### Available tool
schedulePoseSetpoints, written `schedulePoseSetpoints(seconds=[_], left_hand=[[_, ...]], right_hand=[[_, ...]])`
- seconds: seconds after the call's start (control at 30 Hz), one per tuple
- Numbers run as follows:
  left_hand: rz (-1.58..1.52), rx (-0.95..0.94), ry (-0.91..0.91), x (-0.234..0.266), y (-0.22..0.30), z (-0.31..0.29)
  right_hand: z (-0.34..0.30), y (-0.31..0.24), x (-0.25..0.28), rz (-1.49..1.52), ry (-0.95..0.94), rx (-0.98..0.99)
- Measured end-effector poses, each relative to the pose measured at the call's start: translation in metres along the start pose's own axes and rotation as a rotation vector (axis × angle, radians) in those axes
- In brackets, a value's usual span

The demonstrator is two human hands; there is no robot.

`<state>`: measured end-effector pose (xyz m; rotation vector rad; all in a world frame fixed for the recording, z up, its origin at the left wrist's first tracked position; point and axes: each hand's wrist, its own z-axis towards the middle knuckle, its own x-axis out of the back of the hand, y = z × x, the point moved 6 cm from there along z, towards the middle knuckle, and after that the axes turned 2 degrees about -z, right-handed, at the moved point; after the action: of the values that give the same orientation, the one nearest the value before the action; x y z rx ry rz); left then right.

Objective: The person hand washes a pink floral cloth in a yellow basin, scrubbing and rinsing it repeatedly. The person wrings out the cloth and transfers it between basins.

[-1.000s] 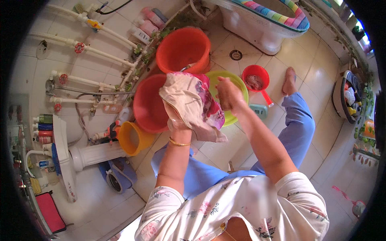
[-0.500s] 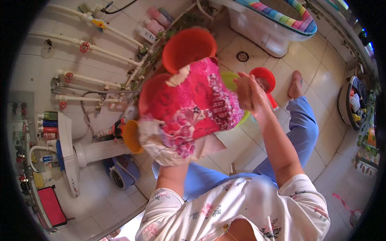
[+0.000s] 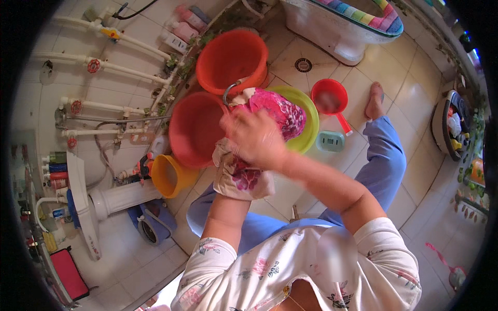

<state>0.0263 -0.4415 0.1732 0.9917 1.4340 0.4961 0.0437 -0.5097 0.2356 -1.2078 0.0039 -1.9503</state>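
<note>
A pink, patterned cloth [image 3: 280, 111] with pale edging is bunched over the near-left side of a lime green basin [image 3: 313, 124]. Its pale, purple-printed end [image 3: 244, 181] drapes around my left wrist. Cloth and my other hand cover my left hand, so its fingers are hidden. Across the cloth reaches my right hand [image 3: 257, 136], blurred by motion; whether it grips the fabric does not show. Just left of both hands stands a red basin [image 3: 181, 129].
An orange bucket [image 3: 206, 57] stands beyond the red basin, and a yellow bucket [image 3: 165, 176] nearer on the left. Right of the green basin are a red dipper [image 3: 343, 124] and a teal soap dish [image 3: 330, 141]. Farther back is a toilet [image 3: 316, 31]; pipes [image 3: 119, 67] line the left wall.
My right hand has swung left from beside the cloth to over it. The cloth, spread wide before, is now bunched and lower, exposing more of the green basin and the soap dish.
</note>
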Motion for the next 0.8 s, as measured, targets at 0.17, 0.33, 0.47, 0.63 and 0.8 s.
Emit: schedulePoseSetpoints(seconds=[0.17, 0.33, 0.47, 0.63, 0.8], left_hand=[[0.024, 0.013, -0.006, -0.006, -0.003, -0.001], [0.071, 0.035, -0.002, -0.011, 0.007, -0.016], [0.089, 0.034, 0.030, -0.006, 0.025, -0.031], [0.070, 0.038, 0.014, -0.014, -0.003, -0.008], [-0.009, 0.034, -0.025, -0.015, -0.015, 0.030]], right_hand=[[-0.006, 0.024, 0.003, 0.071, 0.065, -0.097], [-0.055, 0.175, -0.042, 1.070, 0.210, -0.937], [-0.114, 0.199, -0.012, 1.492, 0.579, -1.268], [-0.108, 0.177, 0.006, 1.364, 0.459, -1.075], [-0.016, 0.057, -0.009, 0.382, 0.226, -0.279]])
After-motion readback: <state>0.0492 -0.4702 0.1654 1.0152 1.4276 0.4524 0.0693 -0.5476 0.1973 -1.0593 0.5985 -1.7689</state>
